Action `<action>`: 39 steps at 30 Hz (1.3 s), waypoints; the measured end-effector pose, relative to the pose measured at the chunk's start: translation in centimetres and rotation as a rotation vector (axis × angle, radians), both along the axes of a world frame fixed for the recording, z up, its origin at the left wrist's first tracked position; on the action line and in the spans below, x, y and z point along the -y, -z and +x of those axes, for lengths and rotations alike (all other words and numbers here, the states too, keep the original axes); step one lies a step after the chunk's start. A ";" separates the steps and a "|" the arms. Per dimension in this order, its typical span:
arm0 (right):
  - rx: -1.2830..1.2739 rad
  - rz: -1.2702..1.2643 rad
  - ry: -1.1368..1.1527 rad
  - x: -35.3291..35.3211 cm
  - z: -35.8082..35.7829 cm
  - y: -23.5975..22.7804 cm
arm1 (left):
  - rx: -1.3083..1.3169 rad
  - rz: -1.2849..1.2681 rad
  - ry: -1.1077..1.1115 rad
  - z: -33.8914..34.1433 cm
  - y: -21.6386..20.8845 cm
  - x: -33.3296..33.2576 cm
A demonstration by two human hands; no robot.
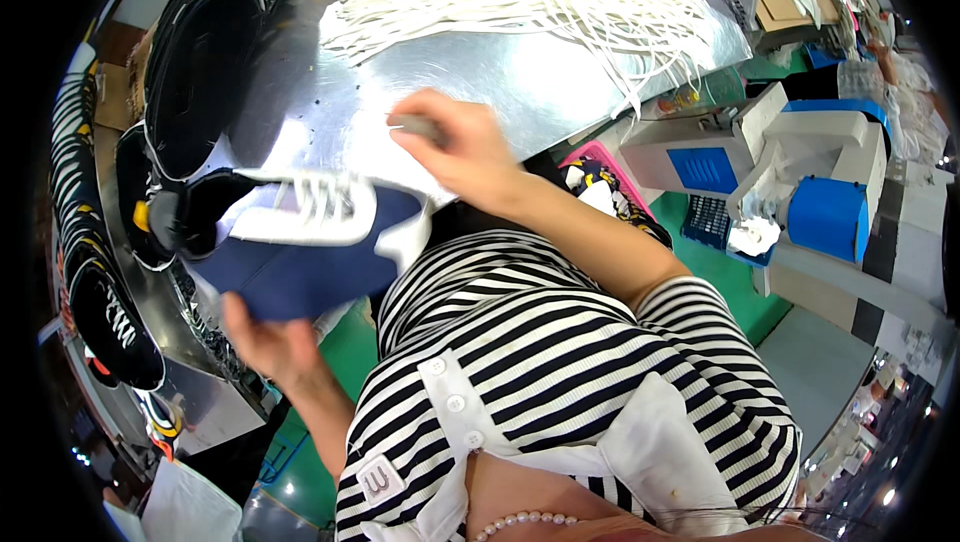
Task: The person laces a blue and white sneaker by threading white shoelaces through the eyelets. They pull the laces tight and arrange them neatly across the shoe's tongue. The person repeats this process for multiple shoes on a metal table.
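Observation:
A navy blue shoe upper (290, 272) with a white lacing panel (305, 212) and white toe lies tilted in front of my body, over the table's near edge. White lace runs in several rows across the panel. My left hand (268, 342) grips the shoe's lower side, its other fingers partly hidden beneath it. Just above the shoe's toe end, my right hand (455, 147) is closed around a small dark grey object (420, 128). Most of that object is covered by the fingers, so its kind does not show.
A large pile of white shoelaces (520, 2) covers the back of the metal table (390, 82). Black shoes (200, 72) stand in tight rows at left, with more (115, 327) further out. To the right are a grey-and-blue machine (825, 182) and a pink basket (625, 182).

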State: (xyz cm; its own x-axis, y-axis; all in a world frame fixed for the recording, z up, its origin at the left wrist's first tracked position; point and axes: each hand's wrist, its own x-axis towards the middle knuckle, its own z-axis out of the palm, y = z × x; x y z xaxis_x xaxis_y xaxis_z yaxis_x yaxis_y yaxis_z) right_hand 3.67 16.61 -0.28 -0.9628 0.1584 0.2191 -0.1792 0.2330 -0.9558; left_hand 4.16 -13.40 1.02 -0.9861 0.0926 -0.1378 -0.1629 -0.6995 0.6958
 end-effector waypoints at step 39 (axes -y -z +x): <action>-0.039 0.914 0.235 -21.0 -2.8 -1.0 | -1.117 -1.621 0.231 -11.6 -3.7 -11.6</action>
